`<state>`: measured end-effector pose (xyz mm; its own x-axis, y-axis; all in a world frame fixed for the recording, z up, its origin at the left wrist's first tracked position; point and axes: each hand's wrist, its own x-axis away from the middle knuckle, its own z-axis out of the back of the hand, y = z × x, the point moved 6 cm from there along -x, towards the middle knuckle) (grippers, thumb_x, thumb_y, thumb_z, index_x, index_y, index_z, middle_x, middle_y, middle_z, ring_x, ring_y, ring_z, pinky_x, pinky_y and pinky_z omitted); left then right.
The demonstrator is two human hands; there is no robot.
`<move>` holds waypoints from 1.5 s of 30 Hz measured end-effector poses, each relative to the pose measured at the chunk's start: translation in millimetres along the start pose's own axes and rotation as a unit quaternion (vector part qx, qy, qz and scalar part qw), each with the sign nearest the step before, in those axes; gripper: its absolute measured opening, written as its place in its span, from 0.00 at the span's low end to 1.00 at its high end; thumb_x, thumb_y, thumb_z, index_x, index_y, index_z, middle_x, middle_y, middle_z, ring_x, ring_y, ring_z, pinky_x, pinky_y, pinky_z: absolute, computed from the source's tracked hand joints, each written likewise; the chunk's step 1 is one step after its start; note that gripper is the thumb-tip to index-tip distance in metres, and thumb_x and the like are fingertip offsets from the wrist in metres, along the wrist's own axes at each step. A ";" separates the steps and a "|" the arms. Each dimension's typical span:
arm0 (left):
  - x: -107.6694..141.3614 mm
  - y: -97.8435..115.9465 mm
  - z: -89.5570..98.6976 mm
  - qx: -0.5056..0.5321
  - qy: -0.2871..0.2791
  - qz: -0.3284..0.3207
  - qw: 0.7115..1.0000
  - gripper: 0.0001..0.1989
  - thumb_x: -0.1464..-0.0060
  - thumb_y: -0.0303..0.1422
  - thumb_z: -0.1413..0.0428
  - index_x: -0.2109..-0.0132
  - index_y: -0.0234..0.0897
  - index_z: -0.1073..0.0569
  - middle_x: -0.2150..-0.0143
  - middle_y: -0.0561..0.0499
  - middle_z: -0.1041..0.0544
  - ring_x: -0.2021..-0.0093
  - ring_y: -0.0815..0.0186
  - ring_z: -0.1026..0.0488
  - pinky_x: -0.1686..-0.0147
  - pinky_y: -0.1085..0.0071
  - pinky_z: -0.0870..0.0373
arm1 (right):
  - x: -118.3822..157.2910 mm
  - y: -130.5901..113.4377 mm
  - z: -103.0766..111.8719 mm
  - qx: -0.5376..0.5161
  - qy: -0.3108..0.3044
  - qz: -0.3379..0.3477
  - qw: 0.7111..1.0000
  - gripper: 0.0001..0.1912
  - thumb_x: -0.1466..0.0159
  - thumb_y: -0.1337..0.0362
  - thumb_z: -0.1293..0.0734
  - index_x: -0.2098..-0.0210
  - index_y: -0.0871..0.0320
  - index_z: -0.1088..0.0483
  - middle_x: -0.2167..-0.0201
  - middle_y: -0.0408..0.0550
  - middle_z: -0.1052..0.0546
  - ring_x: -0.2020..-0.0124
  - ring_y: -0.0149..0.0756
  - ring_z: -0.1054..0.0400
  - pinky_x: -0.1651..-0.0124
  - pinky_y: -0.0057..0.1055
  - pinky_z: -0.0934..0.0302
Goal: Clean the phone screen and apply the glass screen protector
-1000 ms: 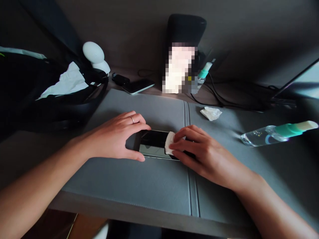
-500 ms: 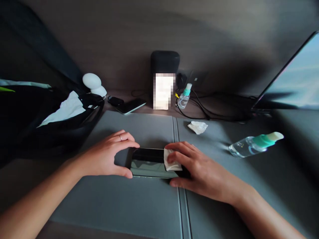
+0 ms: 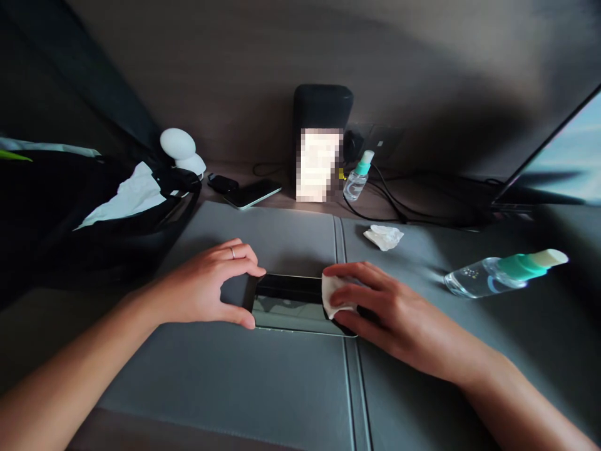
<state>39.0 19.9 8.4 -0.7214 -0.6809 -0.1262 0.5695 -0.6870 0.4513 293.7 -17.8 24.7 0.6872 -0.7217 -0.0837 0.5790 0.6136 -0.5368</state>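
A smartphone [image 3: 288, 305] with a dark, glossy screen lies face up and lengthwise on the grey desk mat [image 3: 263, 388]. Around its left end, my left hand [image 3: 201, 285] grips the two corners between thumb and fingertips; a ring is on one finger. My right hand [image 3: 380, 307] holds a folded white tissue [image 3: 330, 289] against the right part of the screen, fingers on top and thumb at its lower edge. The phone's right end is partly hidden under that hand.
A clear spray bottle [image 3: 474, 277] lies on its side at the right, near a crumpled tissue [image 3: 384, 237]. Behind are a small upright spray bottle [image 3: 357, 185], black speaker [image 3: 323, 106], cables, another phone [image 3: 253, 193] and white rounded device [image 3: 178, 145]. A black bag [image 3: 42, 200] is left, a screen [image 3: 563, 163] right.
My right hand has shifted slightly toward the phone's right end with the tissue, and its thumb has moved from the near edge up to the tissue. My left hand keeps its hold. The view has shifted slightly.
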 end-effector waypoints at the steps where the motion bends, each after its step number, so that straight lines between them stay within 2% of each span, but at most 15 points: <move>1: 0.1 0.3 0.3 -0.003 -0.001 -0.003 1.000 0.28 0.52 0.50 0.30 0.48 0.42 0.23 0.52 0.49 0.23 0.51 0.57 0.26 0.51 0.61 0.26 | -0.1 0.3 1.0 0.005 0.004 -0.001 1.000 0.08 0.25 0.61 0.38 0.55 0.51 0.27 0.38 0.50 0.30 0.40 0.38 0.32 0.40 0.38 0.36; 6: 1.5 2.3 0.3 -0.017 -0.002 -0.011 1.000 0.33 0.54 0.52 0.29 0.46 0.39 0.24 0.51 0.47 0.24 0.49 0.56 0.27 0.49 0.61 0.27 | -0.3 -4.0 6.3 0.029 0.022 0.018 0.999 0.08 0.26 0.61 0.37 0.56 0.52 0.26 0.42 0.53 0.30 0.41 0.42 0.32 0.42 0.40 0.35; 12: -0.7 5.3 0.6 -0.016 0.002 -0.017 1.000 0.32 0.54 0.52 0.29 0.48 0.37 0.25 0.52 0.48 0.24 0.51 0.57 0.28 0.49 0.60 0.29 | -2.4 -7.4 9.6 0.032 0.031 0.044 0.998 0.09 0.26 0.63 0.37 0.54 0.51 0.24 0.54 0.51 0.25 0.52 0.38 0.28 0.49 0.36 0.33; 16: -3.2 4.9 -1.1 0.005 0.000 -0.015 1.000 0.29 0.54 0.51 0.29 0.52 0.36 0.26 0.55 0.49 0.25 0.54 0.58 0.29 0.52 0.61 0.29 | -4.2 -3.5 7.0 0.046 0.027 0.057 0.997 0.07 0.28 0.64 0.34 0.55 0.51 0.23 0.53 0.49 0.24 0.53 0.36 0.27 0.51 0.33 0.32; 20: -3.4 3.8 -1.7 0.017 0.014 -0.020 1.000 0.29 0.55 0.50 0.29 0.54 0.36 0.26 0.57 0.50 0.26 0.55 0.58 0.30 0.55 0.61 0.30 | -10.3 -7.4 -1.3 0.059 0.024 0.060 0.996 0.07 0.27 0.65 0.36 0.56 0.53 0.24 0.54 0.49 0.23 0.54 0.36 0.26 0.52 0.32 0.32; 26: -3.2 4.4 -0.1 0.029 0.029 -0.021 0.999 0.27 0.57 0.47 0.28 0.56 0.36 0.27 0.59 0.50 0.26 0.56 0.58 0.30 0.56 0.63 0.30 | -37.2 -36.0 -18.2 0.113 0.072 0.101 0.986 0.08 0.26 0.67 0.38 0.58 0.58 0.26 0.58 0.51 0.22 0.59 0.37 0.26 0.54 0.35 0.31; 31: -4.4 5.7 -1.8 0.013 0.032 -0.028 0.999 0.26 0.57 0.48 0.30 0.59 0.37 0.29 0.60 0.49 0.28 0.57 0.57 0.29 0.49 0.56 0.29 | -68.1 -65.0 -40.5 0.137 0.047 0.116 0.983 0.10 0.25 0.67 0.39 0.57 0.60 0.25 0.57 0.53 0.23 0.58 0.39 0.28 0.54 0.39 0.31; 34: -4.9 6.7 -1.9 0.018 0.033 -0.032 0.999 0.24 0.55 0.49 0.32 0.60 0.38 0.30 0.61 0.49 0.28 0.58 0.57 0.28 0.47 0.55 0.29 | -73.5 -74.1 -47.0 0.133 0.028 0.119 0.984 0.11 0.25 0.66 0.39 0.56 0.62 0.25 0.58 0.54 0.23 0.59 0.40 0.29 0.55 0.41 0.31; 40: -5.4 8.0 -1.2 0.000 0.018 -0.013 1.000 0.24 0.56 0.47 0.31 0.59 0.38 0.29 0.60 0.49 0.28 0.57 0.55 0.28 0.52 0.56 0.27 | -63.0 -67.8 -39.5 0.133 0.014 0.110 0.985 0.10 0.27 0.72 0.38 0.58 0.59 0.25 0.57 0.51 0.23 0.60 0.38 0.30 0.55 0.39 0.34; 45: -5.6 10.2 -2.3 0.000 0.008 -0.015 1.000 0.22 0.56 0.45 0.31 0.60 0.38 0.29 0.61 0.51 0.29 0.59 0.58 0.28 0.41 0.53 0.32 | -75.1 -60.9 -44.2 0.152 0.036 0.082 0.984 0.11 0.26 0.70 0.39 0.59 0.61 0.24 0.59 0.54 0.25 0.60 0.39 0.31 0.55 0.39 0.34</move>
<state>49.8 16.1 11.6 -0.7322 -0.6635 -0.1536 0.5470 -0.7073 0.4479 187.5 -15.2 26.5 0.7563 -0.6185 -0.2133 0.5746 0.7838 -0.2357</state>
